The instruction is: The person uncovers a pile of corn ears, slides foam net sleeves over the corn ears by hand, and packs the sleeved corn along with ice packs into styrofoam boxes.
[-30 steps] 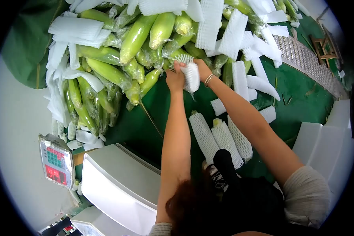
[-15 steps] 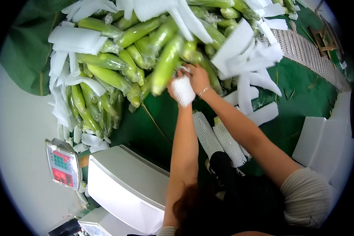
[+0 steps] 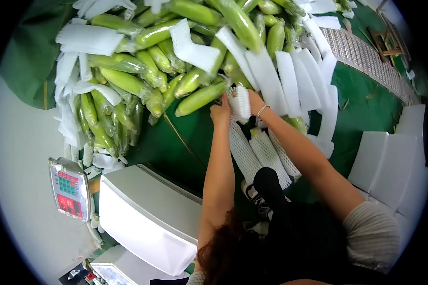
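Observation:
My left hand and my right hand are close together at the front of a heap of green corn cobs. Between them is a white foam net sleeve, bunched up, with the fingers of both hands closed around its sides. Just left of the sleeve, a plastic-wrapped corn cob lies almost level. Its right end reaches my left thumb and the sleeve's upper edge; whether it enters the sleeve, I cannot tell. Below my hands, several cobs in foam nets lie side by side near my shoe.
Flat white foam sleeves lie over the heap's right side, more on its left. A weighing scale with red digits stands lower left, beside a white foam box. More white boxes stand at right. A metal ramp is upper right.
My hands have moved slightly right with the foam sleeve. The cob beside them has swung from steep to nearly level. Loose foam sleeves on the heap have shifted and lie differently.

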A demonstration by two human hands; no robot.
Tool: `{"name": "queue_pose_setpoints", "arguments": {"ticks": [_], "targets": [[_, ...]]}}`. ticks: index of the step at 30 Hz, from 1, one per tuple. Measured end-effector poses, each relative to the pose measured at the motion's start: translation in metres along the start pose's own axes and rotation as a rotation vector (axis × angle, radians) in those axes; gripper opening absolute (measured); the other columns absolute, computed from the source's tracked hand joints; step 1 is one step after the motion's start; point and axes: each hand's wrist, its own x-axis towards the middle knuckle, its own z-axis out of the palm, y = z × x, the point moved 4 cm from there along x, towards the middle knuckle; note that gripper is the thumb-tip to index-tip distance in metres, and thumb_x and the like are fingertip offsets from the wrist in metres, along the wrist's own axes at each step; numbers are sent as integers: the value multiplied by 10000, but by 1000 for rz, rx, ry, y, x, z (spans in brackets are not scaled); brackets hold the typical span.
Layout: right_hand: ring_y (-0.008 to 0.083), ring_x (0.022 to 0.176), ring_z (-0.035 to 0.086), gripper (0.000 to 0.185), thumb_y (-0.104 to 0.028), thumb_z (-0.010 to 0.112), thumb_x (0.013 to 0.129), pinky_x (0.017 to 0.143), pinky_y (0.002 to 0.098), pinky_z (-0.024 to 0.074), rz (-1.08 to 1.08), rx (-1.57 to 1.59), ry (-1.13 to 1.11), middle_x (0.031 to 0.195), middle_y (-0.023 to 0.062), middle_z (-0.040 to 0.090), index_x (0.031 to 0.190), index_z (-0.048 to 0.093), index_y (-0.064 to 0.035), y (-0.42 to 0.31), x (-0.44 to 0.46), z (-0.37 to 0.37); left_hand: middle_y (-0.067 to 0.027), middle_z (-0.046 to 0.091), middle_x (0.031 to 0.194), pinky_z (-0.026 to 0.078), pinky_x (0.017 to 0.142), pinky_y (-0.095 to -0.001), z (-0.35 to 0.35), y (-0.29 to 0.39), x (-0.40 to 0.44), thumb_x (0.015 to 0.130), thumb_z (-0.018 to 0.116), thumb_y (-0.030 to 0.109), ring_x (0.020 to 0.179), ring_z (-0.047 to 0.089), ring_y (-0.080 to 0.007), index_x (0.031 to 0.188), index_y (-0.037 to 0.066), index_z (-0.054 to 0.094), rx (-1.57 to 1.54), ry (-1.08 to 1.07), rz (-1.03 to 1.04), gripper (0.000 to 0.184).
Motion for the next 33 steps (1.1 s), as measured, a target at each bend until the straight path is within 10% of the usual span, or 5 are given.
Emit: {"name": "queue_pose_setpoints", "arguments": {"ticks": [3,17,19,23,33], "targets": [[377,774,621,297,-229,590,790,690,408,476,8,363,-73,793,261,621,852,617,61,6,-33,2,-320,616,905,492,753,-395,5,-5,-10,753,563,639,854,632,-378,918,-171,596,-46,-94,81,828],[193,453,485,295,-230,563,785,479,361,391,273,271,-44,518,149,526,657,604,32,-168,-106,-98,-83,624,756,374,357,-288,-12,-30,-222,912,459,353,521,545,-127,846,95,565,-1590,-489,-682,287],[141,468,448,301,-226,573,789,470,340,372,315,369,-17,506,112,502,654,595,43,-165,-93,-98,-69,629,932,531,576,-334,-21,6,-219,932,416,359,728,617,-190,1047,75,560,-1696,-1451,-433,338],[85,507,427,288,-207,578,806,481,309,382,362,685,-1,514,73,505,703,589,61,-142,-85,-70,-97,575,1147,507,805,-315,-44,16,-206,950,407,386,985,595,-231,1253,23,456,-1336,-565,-380,475],[345,564,583,285,-223,575,763,550,380,451,311,167,480,635,222,581,747,600,61,-77,-53,-60,-104,621,774,492,591,-354,-16,-3,-107,867,551,282,657,602,-253,842,-3,633,-689,-99,378,297]]}}
